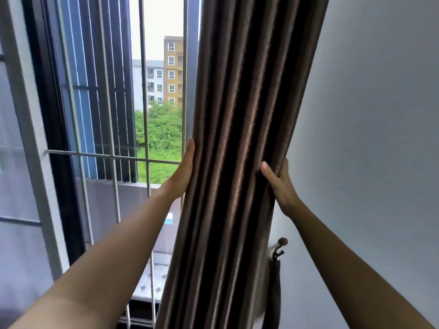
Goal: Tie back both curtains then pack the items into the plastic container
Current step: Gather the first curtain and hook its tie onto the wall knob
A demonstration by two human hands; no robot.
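— What is closest to us?
— Our bare left arm (107,245) and right arm (344,257), both reaching up and forward.

— And at the ends of them?
— Our left grip (186,169) clasps the left edge of the curtain (237,138). The thumb lies up along the front and the fingers are out of sight behind the cloth. Our right grip (278,184) grasps the right edge at about the same height, with the thumb pressed on the front folds and the fingers wrapped round the back.

— So where is the curtain?
— Between our two grips, gathered into a thick bunch of dark brown folds. It hangs just beside the wall (380,115) and leans a little to the right towards the top.

— Anything near it?
— Below our right grip a hook (279,248) with a round brown knob sticks out of the wall. A dark strap (273,295) hangs down from it, close to the curtain's right edge.

— And farther off?
— To the left of the curtain we see the window with its pale bars (142,91). Through them there are green trees (159,129), and behind the trees some apartment blocks (173,72), one yellow and one grey.
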